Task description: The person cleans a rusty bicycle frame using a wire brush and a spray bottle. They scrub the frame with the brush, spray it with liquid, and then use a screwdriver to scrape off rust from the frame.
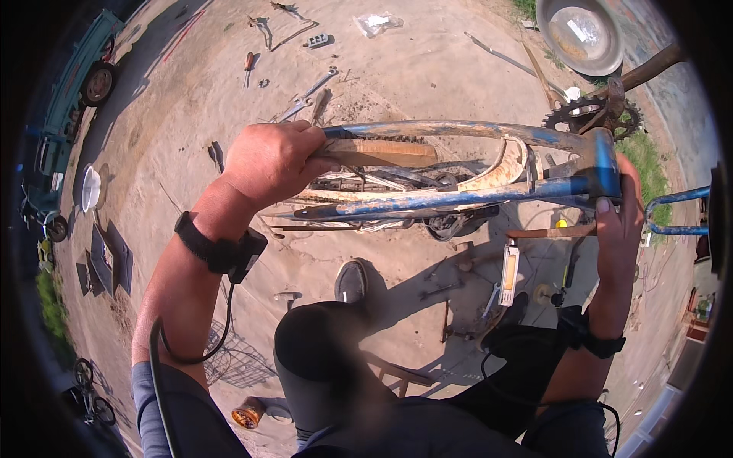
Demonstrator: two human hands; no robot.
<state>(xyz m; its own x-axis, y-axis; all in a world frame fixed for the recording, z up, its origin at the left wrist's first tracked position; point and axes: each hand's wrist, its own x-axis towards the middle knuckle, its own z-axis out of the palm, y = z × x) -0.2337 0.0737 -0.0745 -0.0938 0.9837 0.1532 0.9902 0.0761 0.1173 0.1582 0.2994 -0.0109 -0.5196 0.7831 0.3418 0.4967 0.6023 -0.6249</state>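
My left hand (275, 157) is closed around a wooden-backed brush (389, 153). The brush's dark bristles point toward the upper tube (458, 128) of a worn blue bicycle frame and meet it or nearly so; bare rusty metal shows along that tube. My right hand (621, 223) grips the frame's blue bottom bracket shell (605, 163), thumb on the near side, fingers mostly hidden behind. Beyond the shell is a toothed chainring (572, 114). A rusty crank arm (552, 232) extends below, with a pedal (509, 273) at its end. Between the tubes curves a rust-stained cream mudguard (504, 169).
Wrenches (309, 94), a screwdriver (248, 67) and a clear plastic bag (378, 23) lie on the concrete beyond the frame. A metal basin (579, 34) sits upper right. Near my feet are a hammer (287, 297), a wire basket (237, 355) and a rusty tin (248, 413).
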